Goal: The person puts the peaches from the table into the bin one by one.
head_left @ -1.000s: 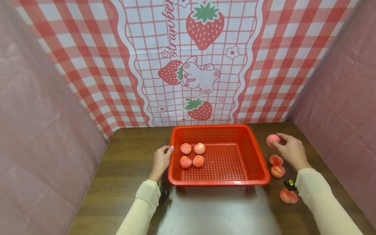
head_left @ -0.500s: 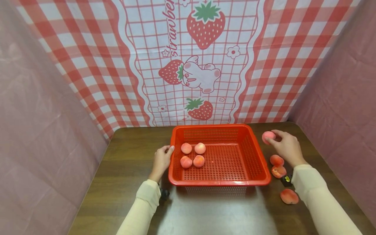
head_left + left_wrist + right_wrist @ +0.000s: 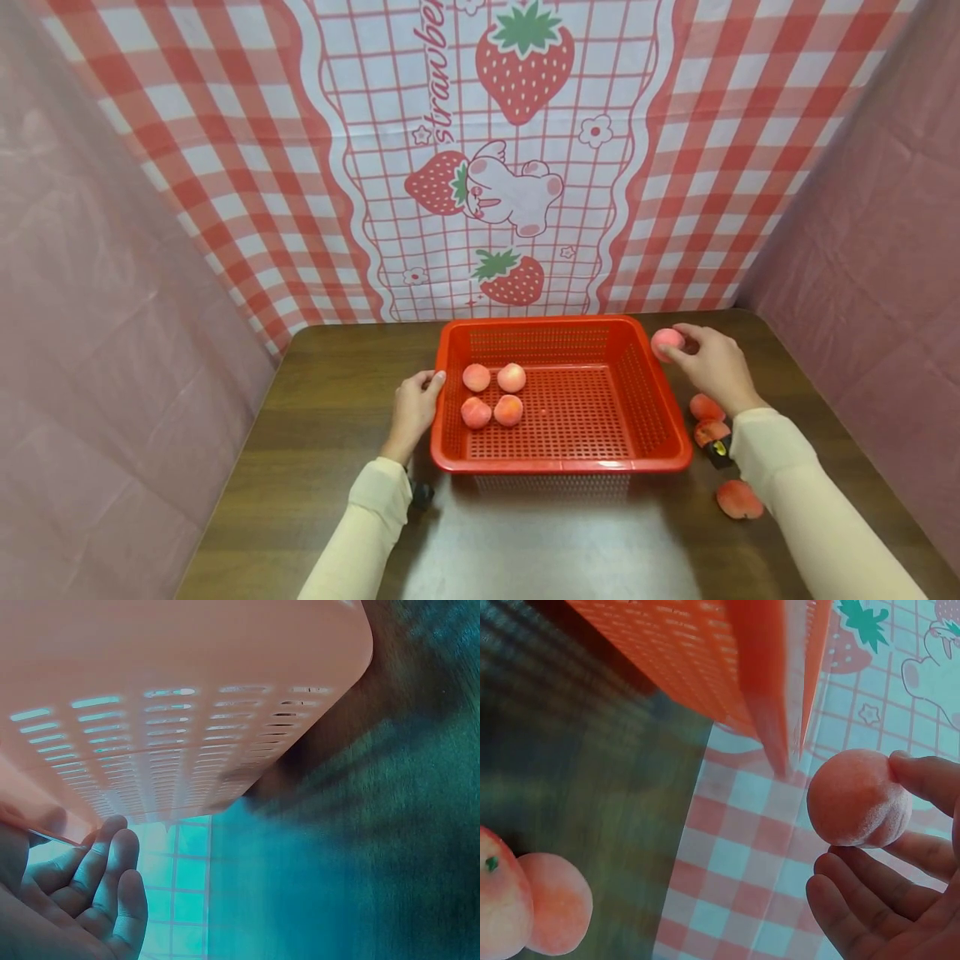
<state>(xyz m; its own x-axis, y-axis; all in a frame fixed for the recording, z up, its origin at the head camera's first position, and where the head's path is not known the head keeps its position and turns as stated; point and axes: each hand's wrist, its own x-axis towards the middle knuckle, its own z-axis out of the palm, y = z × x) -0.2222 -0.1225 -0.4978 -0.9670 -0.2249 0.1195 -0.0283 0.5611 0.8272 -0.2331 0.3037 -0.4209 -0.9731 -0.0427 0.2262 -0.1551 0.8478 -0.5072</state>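
A red perforated plastic basket (image 3: 540, 466) stands on the table, with several peaches (image 3: 508, 410) grouped in its left half. My left hand (image 3: 412, 410) grips the basket's left rim; in the left wrist view its fingers (image 3: 120, 862) lie below the rim, against the outer wall side. Between thumb and fingers, my right hand (image 3: 712, 367) pinches a pink peach (image 3: 667, 343) near the basket's far right corner. The right wrist view has this peach (image 3: 859, 799) held up beside the basket's rim, the lower fingers spread beneath it.
Right of the basket, two peaches (image 3: 707, 407) touch each other on the wooden table (image 3: 330, 467), one partly behind the wrist camera (image 3: 718, 450). Another peach (image 3: 739, 500) lies nearer. A checked strawberry-print cloth (image 3: 517, 208) hangs behind; pink cloths (image 3: 862, 333) flank both sides.
My right hand has carried the peach leftward and slightly away from me, up to the basket's right rim. The left hand keeps its grip, and the peaches inside the basket stay put.
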